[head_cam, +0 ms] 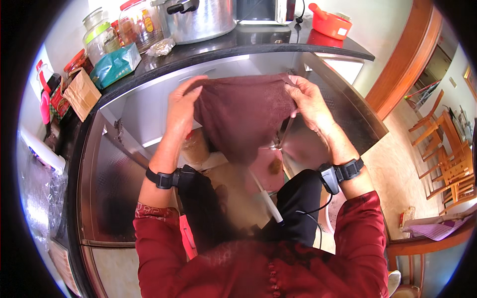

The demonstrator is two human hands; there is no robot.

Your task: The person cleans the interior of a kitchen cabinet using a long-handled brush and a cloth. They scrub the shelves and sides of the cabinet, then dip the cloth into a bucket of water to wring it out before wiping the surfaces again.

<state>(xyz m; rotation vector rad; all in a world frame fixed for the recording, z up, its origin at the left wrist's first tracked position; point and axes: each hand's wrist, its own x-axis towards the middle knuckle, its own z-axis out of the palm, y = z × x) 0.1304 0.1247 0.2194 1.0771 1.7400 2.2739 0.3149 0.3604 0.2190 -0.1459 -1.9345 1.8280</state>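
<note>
A dark brown cloth (246,108) hangs stretched between both hands in front of an open cabinet. My left hand (182,104) pinches its upper left corner between thumb and fingers. At the upper right corner, my right hand (307,98) grips the fabric. The cloth's lower part droops in a blurred fold and hides part of the cabinet's inside. Behind its left edge stands a jar (195,147) with a red lid and tan contents. Below the cloth, on the floor, lies a pink basin or tray (265,169) with a brown patch on it.
Dark cabinet doors stand open at left (117,182) and right (335,108). On the black countertop (208,50) above are a large metal pot (201,22), glass jars, a teal packet (115,65) and an orange-red saucepan (331,24). A white-handled tool (272,206) angles between my knees. Wooden chairs (447,167) stand at right.
</note>
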